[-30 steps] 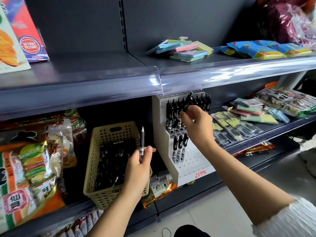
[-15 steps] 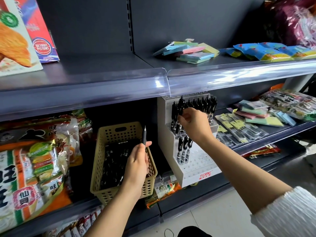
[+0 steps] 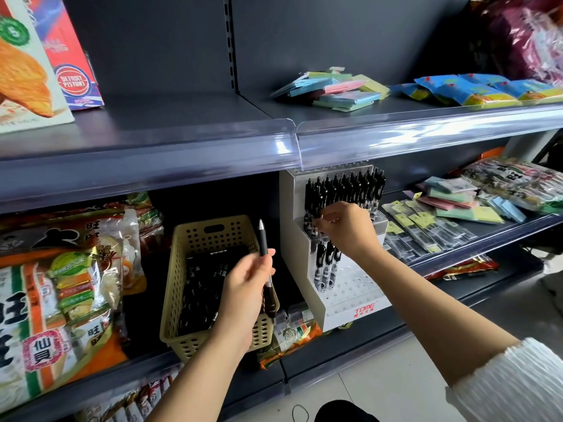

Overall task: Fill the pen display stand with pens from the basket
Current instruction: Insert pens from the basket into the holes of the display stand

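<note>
Now pinching a single black pen (image 3: 264, 248) upright in the left hand (image 3: 246, 287), with thumb and fingers on the lower barrel and the tip up, at centre frame just in front of the beige basket (image 3: 195, 342). Reaching with the right hand (image 3: 347, 229) into the middle tier of the white pen display stand (image 3: 359, 312), right of centre, with fingers curling among the pens there; not showing clearly enough for telling whether pinching one or only touching. Showing a packed top row of pens (image 3: 344, 187) and three lower pens (image 3: 327, 263) one tier down, leaving many holes nearer the bottom unfilled. Seeing a dark heap of loose pens (image 3: 204, 284) lying inside the basket, left of the stand. Judging the pen as light, stiff and smooth, probably a little slippery along the plastic barrel; likely handling best by pinching mid-barrel or at the grip section between thumb and two fingertips, keeping it vertical for lowering into a narrow hole.
</note>
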The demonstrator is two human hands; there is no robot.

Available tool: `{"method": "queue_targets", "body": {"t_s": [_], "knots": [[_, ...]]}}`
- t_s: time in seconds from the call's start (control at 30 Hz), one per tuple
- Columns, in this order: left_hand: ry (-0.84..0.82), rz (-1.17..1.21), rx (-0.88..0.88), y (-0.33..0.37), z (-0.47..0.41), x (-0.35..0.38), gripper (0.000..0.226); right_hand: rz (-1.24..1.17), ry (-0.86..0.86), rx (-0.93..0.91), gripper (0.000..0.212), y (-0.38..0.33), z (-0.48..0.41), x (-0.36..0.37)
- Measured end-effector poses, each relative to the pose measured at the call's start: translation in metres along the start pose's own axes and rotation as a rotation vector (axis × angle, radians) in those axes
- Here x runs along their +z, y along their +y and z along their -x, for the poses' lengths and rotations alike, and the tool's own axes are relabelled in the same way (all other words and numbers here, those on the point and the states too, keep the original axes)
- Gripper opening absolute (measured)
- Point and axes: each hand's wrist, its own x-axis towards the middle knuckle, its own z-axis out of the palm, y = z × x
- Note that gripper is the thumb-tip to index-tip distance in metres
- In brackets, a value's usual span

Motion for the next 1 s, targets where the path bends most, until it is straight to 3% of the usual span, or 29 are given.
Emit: {"method": "queue_targets", "body": {"t_s": [0.13, 0.2, 0.3, 0.43, 0.73, 0.93, 1.0], "knots": [[0.024, 0.060, 0.025, -0.001, -0.001, 0.001, 0.013, -0.054, 0.170, -0.048, 0.008, -0.006, 0.019, -0.004], [0.042, 0.099, 0.043, -0.002, -0.002, 0.003, 0.012, -0.163, 0.026, -0.089, 0.014, -0.011, 0.036, -0.002], [0.058, 0.156, 0.065, 0.000, -0.002, 0.007, 0.012, -0.319, -0.345, -0.118, 0.035, -0.019, 0.059, 0.004], [0.050, 0.168, 0.061, 0.000, 0.000, 0.008, 0.013, -0.558, -0.555, 0.010, 0.008, -0.020, 0.068, 0.006], [0.140, 0.299, 0.003, -0.003, -0.004, -0.001, 0.010, -0.804, -0.422, 0.134, 0.017, -0.010, 0.063, -0.010], [0.039, 0.123, 0.040, -0.002, 0.004, 0.003, 0.013, -1.400, -0.265, 0.499, 0.045, -0.005, 0.057, -0.015], [0.058, 0.007, 0.087, -0.003, 0.006, 0.006, 0.015, -1.454, -0.257, 0.532, 0.030, -0.006, 0.057, -0.017]]}}
